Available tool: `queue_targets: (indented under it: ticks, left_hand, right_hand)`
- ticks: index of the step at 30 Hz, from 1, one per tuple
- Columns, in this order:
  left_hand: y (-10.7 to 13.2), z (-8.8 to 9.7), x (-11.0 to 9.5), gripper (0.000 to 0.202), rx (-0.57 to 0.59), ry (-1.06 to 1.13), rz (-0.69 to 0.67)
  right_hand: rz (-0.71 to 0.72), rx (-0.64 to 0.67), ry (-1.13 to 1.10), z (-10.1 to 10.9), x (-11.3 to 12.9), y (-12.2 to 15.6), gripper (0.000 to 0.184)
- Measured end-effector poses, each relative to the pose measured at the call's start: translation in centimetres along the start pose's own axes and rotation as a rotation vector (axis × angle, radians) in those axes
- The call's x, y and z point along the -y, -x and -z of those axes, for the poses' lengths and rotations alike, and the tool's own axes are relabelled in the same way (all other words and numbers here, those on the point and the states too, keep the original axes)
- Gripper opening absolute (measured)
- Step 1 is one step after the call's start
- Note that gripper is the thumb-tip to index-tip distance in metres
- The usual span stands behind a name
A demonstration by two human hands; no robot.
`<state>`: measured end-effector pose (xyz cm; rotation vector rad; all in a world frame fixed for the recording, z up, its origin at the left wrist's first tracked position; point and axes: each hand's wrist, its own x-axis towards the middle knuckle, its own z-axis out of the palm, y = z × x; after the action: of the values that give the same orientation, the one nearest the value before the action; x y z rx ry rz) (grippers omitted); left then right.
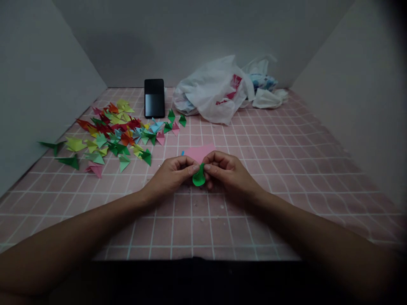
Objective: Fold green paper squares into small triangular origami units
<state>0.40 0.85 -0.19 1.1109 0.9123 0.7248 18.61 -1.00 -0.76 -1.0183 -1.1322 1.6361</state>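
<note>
Both forearms reach in from the lower corners and meet at the middle of the worktop (286, 169), a pink sheet ruled in a white grid. The left hand (171, 174) and the right hand (226, 170) sit knuckles up, fingers curled inward, each grip closed by thumb and fingertips on a small green paper (199, 178) held between them just above the surface. The paper is thin and bent into a rounded curl; its upper part is hidden behind the fingers. A flat pink sheet (199, 152) lies just beyond the hands, partly covered by them. To the left spreads a heap of folded paper triangles (114, 133) in many colours. A black phone (154, 98) leans on the back wall beside crumpled white plastic bags (216, 91).
</note>
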Motion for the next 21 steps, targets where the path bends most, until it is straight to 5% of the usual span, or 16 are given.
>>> queue_targets:
  ticks: [21]
  left_hand:
    - [-0.09,-0.09,0.16,0.025,-0.051,0.025,0.004]
  right_hand:
    - [-0.041,0.025,-0.015,0.29,-0.19,-0.30,0.015]
